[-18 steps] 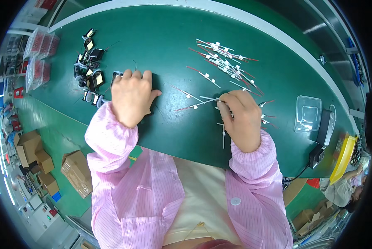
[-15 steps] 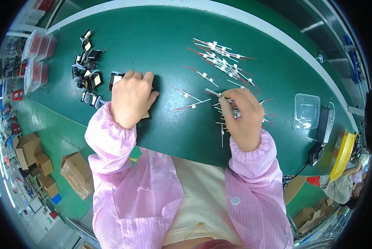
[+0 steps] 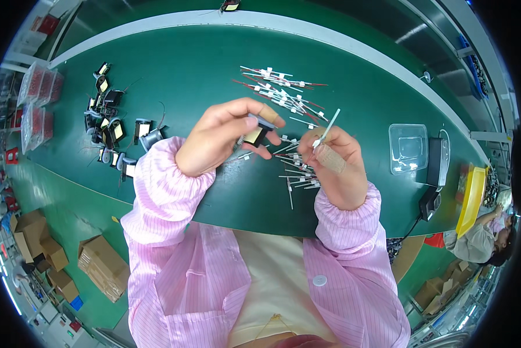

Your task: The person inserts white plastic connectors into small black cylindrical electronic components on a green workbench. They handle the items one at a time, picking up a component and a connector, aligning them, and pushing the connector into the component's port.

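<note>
Bench top (image 3: pixel 243 200), smooth, softly glossy green; tray (image 3: pixel 407 138), clear glossy plastic; carton (image 3: pixel 102 268), matt brown cardboard; sleeves (image 3: pixel 348 223), striped cloth; finger wrap (image 3: pixel 332 159), rough matt fabric; held component (image 3: pixel 256 134), black, plastic-like; held lead (image 3: pixel 330 124), smooth white, plastic-like

No word, number or sign can be read, either on the cream rectangular label (image 3: pixel 253 136) of the small black block-shaped part (image 3: pixel 262 134) in the left hand (image 3: pixel 221 130) or on the white square tabs (image 3: pixel 268 71) of the thin red-and-white wires (image 3: pixel 283 97).
</note>
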Demonstrator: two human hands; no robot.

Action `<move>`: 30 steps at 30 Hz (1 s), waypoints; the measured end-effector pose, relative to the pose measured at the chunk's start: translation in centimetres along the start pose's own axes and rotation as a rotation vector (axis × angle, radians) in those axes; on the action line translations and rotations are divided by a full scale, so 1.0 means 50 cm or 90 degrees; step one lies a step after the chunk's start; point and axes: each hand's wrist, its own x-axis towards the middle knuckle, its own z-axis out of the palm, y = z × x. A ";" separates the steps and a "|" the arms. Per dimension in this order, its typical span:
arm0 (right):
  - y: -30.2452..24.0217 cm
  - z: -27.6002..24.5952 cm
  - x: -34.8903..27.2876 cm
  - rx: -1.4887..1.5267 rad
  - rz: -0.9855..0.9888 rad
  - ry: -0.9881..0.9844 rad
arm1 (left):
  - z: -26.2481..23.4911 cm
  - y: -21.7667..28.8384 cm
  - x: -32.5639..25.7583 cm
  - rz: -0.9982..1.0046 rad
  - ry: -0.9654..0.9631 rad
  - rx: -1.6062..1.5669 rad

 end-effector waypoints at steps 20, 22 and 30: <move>0.021 0.031 0.000 -0.405 -0.156 -0.131 | 0.005 -0.046 -0.024 -0.024 -0.099 0.058; 0.020 0.028 0.001 -0.402 -0.139 -0.139 | 0.008 -0.044 -0.025 -0.024 -0.104 0.053; 0.024 0.036 0.011 -0.280 -0.123 -0.140 | -0.003 -0.031 -0.026 -0.032 -0.104 0.042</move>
